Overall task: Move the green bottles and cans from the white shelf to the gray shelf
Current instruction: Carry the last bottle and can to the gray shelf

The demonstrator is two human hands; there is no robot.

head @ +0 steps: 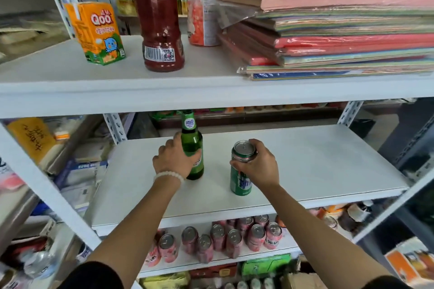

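Centre of frame, middle board of the white shelf [305, 159]: two green items standing upright, a little apart. Left hand [172, 159] wraps the body of the green bottle [191, 141] from its left side, fingers curled round the glass, thumb across the front; white bead bracelet [169, 176] at the wrist. Right hand [260, 164] grips the green can [239, 171] near its top, fingers closed around the rim from the right, silver lid showing. Both bases appear to rest on the board. Upper board: orange juice carton [96, 33] upper left, tall red bottle [159, 19] beside it, stack of coloured paper sheets [340, 30] upper right. Lower board, bottom centre: cluster of pink cans [223, 239]. Dark gray shelf upright [408, 141] at right edge.
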